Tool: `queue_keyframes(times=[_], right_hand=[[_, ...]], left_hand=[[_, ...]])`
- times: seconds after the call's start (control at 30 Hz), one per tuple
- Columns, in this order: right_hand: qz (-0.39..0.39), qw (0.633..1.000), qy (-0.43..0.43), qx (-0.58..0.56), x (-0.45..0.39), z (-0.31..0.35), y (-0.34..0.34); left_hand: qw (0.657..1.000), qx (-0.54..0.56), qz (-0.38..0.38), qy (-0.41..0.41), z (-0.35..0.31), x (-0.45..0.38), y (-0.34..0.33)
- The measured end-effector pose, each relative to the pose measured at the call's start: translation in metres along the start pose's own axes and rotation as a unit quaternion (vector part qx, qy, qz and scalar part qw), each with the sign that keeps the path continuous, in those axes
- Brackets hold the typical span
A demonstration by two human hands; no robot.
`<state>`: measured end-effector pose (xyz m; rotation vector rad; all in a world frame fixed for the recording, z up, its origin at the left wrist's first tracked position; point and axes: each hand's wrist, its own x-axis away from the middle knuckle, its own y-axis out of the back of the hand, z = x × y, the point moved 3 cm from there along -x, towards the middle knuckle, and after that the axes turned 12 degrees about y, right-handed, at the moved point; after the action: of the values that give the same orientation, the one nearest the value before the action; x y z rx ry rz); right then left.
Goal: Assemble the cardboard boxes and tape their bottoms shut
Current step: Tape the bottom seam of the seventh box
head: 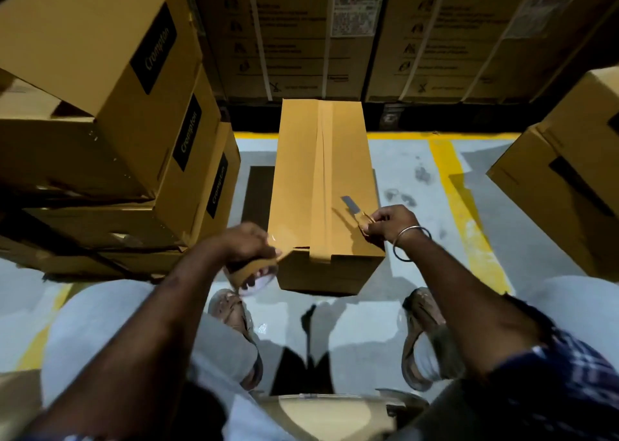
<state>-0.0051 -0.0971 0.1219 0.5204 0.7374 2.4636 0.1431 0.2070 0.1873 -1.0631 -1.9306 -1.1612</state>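
A long brown cardboard box (298, 186) lies on the floor between my feet, its flaps closed and a strip of brown tape (322, 172) running down the middle seam and over the near edge. My left hand (244, 243) grips a roll of brown tape (249, 273) at the box's near left corner, with a short length of tape stretched from the roll to the box. My right hand (388, 221) pinches a small cutter (355, 207) above the box's near right part, blade pointing away from me.
Stacked printed cartons (110, 112) crowd the left side and another carton (569, 172) stands at the right. Large strapped boxes (335, 38) form a wall behind. Yellow lines (462, 199) mark the grey floor. My shoes (422, 333) flank the box's near end.
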Motion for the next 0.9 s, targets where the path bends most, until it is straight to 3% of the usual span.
queue_keyframes(times=[0.13, 0.23, 0.3, 0.37, 0.4, 0.47, 0.63, 0.9], right_hand=[[-0.089, 0.992, -0.055, -0.074, 0.005, -0.011, -0.031], [-0.133, 0.988, 0.053, 0.062, 0.011, -0.007, -0.033], [-0.103, 0.962, 0.207, 0.146, 0.021, 0.01, -0.046], [0.004, 0.915, 0.356, 0.188, 0.032, 0.027, -0.07], [0.07, 0.893, 0.39, 0.214, 0.035, 0.031, -0.085], [0.143, 0.862, 0.406, 0.267, 0.037, 0.034, -0.108], [0.126, 0.817, 0.431, 0.363, 0.034, 0.029, -0.126], [0.095, 0.716, 0.509, 0.468, 0.039, 0.015, -0.148]], left_hand=[[0.982, 0.175, -0.053, -0.043, -0.023, -0.002, 0.017], [0.969, 0.214, -0.119, -0.038, -0.028, -0.019, 0.012], [0.962, 0.219, -0.158, -0.031, -0.027, -0.034, 0.007], [0.958, 0.214, -0.188, -0.021, -0.029, -0.044, 0.002], [0.959, 0.201, -0.201, -0.021, -0.03, -0.048, -0.001], [0.958, 0.177, -0.225, -0.022, -0.033, -0.052, -0.004], [0.95, 0.139, -0.278, -0.016, -0.031, -0.056, -0.004], [0.934, 0.219, -0.28, -0.022, -0.023, -0.064, -0.007]])
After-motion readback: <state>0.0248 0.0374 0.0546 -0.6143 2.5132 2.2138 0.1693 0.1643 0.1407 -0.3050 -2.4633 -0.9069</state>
